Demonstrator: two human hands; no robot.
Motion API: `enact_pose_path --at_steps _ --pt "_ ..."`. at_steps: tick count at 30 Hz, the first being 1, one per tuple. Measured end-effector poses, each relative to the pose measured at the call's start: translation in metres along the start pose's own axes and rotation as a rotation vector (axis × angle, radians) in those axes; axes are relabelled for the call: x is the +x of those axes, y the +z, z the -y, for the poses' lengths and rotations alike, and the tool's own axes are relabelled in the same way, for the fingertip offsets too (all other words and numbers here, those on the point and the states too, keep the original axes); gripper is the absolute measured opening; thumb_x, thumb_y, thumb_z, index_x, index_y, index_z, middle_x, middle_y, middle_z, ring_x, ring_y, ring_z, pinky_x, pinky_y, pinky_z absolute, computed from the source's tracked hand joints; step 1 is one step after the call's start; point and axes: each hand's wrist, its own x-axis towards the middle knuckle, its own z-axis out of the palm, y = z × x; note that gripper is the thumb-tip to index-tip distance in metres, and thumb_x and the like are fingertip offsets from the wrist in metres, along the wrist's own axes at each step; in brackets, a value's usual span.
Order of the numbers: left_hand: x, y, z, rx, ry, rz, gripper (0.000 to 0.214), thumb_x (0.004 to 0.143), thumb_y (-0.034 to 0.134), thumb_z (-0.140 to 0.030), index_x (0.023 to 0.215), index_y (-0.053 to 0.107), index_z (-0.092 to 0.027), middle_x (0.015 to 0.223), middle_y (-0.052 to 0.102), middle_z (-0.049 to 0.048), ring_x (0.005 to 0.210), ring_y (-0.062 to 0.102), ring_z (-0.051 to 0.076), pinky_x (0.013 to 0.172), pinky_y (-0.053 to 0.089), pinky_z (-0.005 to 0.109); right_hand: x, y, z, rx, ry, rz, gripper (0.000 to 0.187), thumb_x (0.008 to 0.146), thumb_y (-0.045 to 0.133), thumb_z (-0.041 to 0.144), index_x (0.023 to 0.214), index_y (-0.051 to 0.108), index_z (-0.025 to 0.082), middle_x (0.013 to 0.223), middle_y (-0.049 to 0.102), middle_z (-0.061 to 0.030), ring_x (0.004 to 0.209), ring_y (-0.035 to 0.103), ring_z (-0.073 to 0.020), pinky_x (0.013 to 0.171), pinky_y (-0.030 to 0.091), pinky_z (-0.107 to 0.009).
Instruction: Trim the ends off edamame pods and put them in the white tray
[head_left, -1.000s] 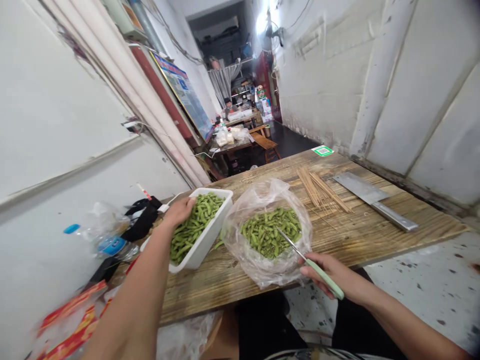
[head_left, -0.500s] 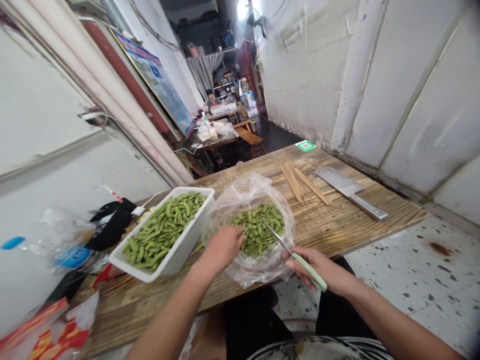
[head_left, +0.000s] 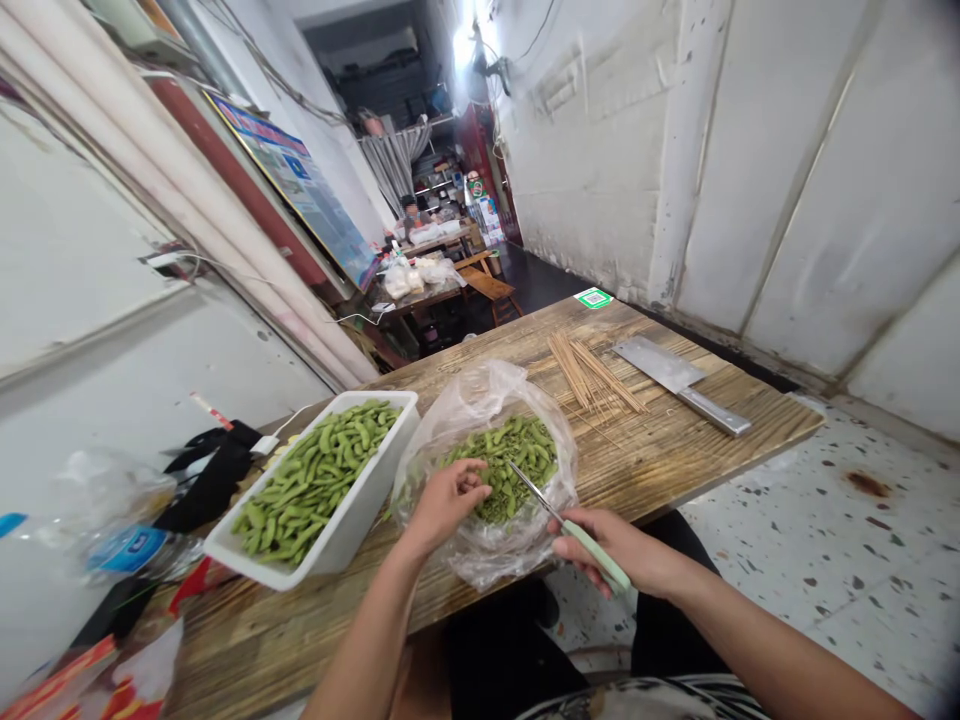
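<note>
My right hand (head_left: pixel 611 550) is wrapped round the pale green handles of a pair of scissors (head_left: pixel 592 553). Their metal blades point up and left over soybean pods (head_left: pixel 517 450) and small green trimmings in a clear plastic bag (head_left: pixel 487 385). My left hand (head_left: pixel 448 503) hovers at the left side of the bag's mouth, fingers loosely bent and apart from the thumb, with nothing visible between them. To its left, a white plastic tub (head_left: pixel 409 410) is heaped with green pods (head_left: pixel 319 480).
A wooden table (head_left: pixel 637 470) bears thin bamboo sticks (head_left: pixel 592 375), a cleaver (head_left: pixel 679 380) and a green QR card (head_left: pixel 594 298). Plastic bottles (head_left: pixel 131 550) and a red packet (head_left: pixel 127 690) crowd the left side. A person (head_left: pixel 411 212) sits at a far table.
My left hand's fingers have loosened and spread from a closer bend over the pods. My right hand still holds the scissors. The whole view has shifted slightly.
</note>
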Motion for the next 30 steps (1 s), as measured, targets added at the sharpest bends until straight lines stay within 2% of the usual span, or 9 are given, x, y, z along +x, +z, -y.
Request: enact_pose_path --at_steps 3,8,15,22,27,30 --pt "-0.007 0.004 -0.007 -0.052 -0.020 -0.002 0.023 0.070 0.063 -0.038 0.076 0.065 -0.015 0.065 0.057 -0.0004 0.059 0.047 0.013 0.057 0.035 0.023 -0.002 0.000 0.003 -0.074 -0.050 0.022 0.044 0.078 0.060 0.054 0.100 0.053 0.017 0.063 0.043 0.0063 0.045 0.040 -0.0045 0.040 0.034 -0.015" --pt "-0.016 0.009 -0.010 -0.107 -0.070 0.091 0.029 0.075 0.060 -0.043 0.080 0.069 -0.016 0.065 0.057 0.0000 0.056 0.042 0.011 0.053 0.032 0.023 -0.003 0.002 0.014 -0.205 -0.114 -0.011 0.044 0.079 0.058 0.055 0.098 0.058 0.015 0.064 0.043 0.0049 0.050 0.038 -0.0054 0.046 0.034 -0.017" --pt "-0.022 0.014 -0.019 -0.117 -0.056 0.128 0.029 0.076 0.059 -0.043 0.074 0.070 -0.016 0.063 0.056 0.0004 0.055 0.039 0.011 0.052 0.029 0.023 0.001 0.003 0.019 -0.392 -0.179 -0.055 0.040 0.077 0.060 0.053 0.088 0.062 0.014 0.069 0.050 0.0019 0.061 0.043 -0.0101 0.056 0.036 -0.019" --pt "-0.024 0.017 -0.019 -0.155 -0.055 0.142 0.033 0.076 0.057 -0.046 0.070 0.067 -0.016 0.059 0.051 -0.0015 0.052 0.035 0.010 0.050 0.025 0.023 -0.001 -0.001 0.023 -0.455 -0.167 -0.028 0.042 0.074 0.064 0.051 0.095 0.062 0.015 0.076 0.055 0.0010 0.067 0.046 -0.0117 0.062 0.037 -0.021" --pt "-0.022 0.018 -0.022 -0.172 -0.056 0.161 0.033 0.076 0.059 -0.046 0.071 0.066 -0.015 0.060 0.050 -0.0016 0.054 0.035 0.010 0.051 0.025 0.023 0.003 -0.001 0.019 -0.330 -0.164 -0.036 0.039 0.074 0.064 0.052 0.078 0.060 0.013 0.060 0.048 0.0038 0.053 0.042 -0.0079 0.049 0.034 -0.018" --pt "-0.019 0.021 -0.024 -0.232 -0.083 0.084 0.031 0.071 0.065 -0.046 0.074 0.067 -0.014 0.059 0.051 -0.0021 0.053 0.036 0.010 0.052 0.027 0.023 0.004 -0.002 0.015 -0.204 -0.079 -0.048 0.039 0.073 0.065 0.053 0.078 0.057 0.015 0.049 0.040 0.0078 0.040 0.037 -0.0056 0.039 0.030 -0.017"
